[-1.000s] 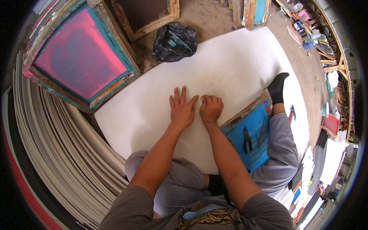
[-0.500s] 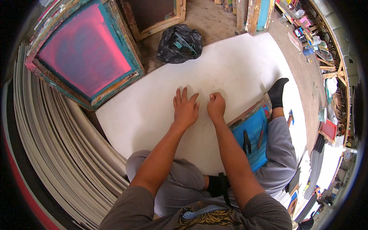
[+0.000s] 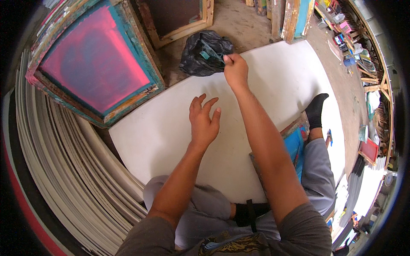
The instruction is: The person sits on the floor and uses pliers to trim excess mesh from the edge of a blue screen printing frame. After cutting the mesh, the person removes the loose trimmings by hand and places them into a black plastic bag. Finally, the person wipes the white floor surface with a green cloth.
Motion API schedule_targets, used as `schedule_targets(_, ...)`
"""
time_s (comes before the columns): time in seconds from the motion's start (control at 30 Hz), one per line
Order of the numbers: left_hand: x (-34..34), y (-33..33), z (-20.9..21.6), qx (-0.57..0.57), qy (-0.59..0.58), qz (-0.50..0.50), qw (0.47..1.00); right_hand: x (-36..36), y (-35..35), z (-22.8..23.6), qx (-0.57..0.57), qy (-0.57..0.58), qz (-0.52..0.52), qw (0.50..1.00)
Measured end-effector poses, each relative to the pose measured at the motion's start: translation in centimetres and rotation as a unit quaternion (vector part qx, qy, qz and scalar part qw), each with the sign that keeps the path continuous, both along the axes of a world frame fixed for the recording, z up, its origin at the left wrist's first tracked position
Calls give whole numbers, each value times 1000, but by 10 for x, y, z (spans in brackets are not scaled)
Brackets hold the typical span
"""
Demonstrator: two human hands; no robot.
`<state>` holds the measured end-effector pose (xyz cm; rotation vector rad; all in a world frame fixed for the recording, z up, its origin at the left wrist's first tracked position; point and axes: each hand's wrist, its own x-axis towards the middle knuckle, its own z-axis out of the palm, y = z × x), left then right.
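My left hand (image 3: 203, 121) is over the white board (image 3: 171, 128), fingers apart and lightly curled, holding nothing. Farther out, my right hand (image 3: 236, 70) is closed in a pinch beside the right edge of a black plastic bag (image 3: 194, 53). Whatever its fingertips hold, if anything, is too small to make out. Crumpled teal scraps (image 3: 205, 55) lie in the bag's open mouth. By my right leg rests a wood-framed screen with blue mesh (image 3: 293, 143), partly covered by my right forearm.
A large framed screen with pink and dark mesh (image 3: 96, 59) leans at the far left, above a stack of pale sheets (image 3: 72, 153). Another dark wooden frame (image 3: 179, 27) stands behind the bag. More frames (image 3: 294, 21) stand at the far right, near my black-socked foot (image 3: 316, 110).
My right hand has moved up and away from the board's middle to the bag's edge. My left hand has shifted slightly, its fingers more curled. My right forearm now covers more of the blue screen.
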<state>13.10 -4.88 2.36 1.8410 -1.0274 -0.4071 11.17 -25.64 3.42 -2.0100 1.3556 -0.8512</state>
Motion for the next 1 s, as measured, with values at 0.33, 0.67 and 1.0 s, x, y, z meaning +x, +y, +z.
schedule_targets(0.33, -2, 2, -7, 21, 5, -9, 1000, 35, -5, 22, 3, 161, 34, 986)
schedule_targets(0.67, -25, 9, -20, 207, -136, -122, 961, -106, 96, -32, -124, 79, 2, 989)
schedule_targets(1.0, -33, 15, -33, 256, -143, -163, 942, -146, 161, -87, -87, 149, -83, 981)
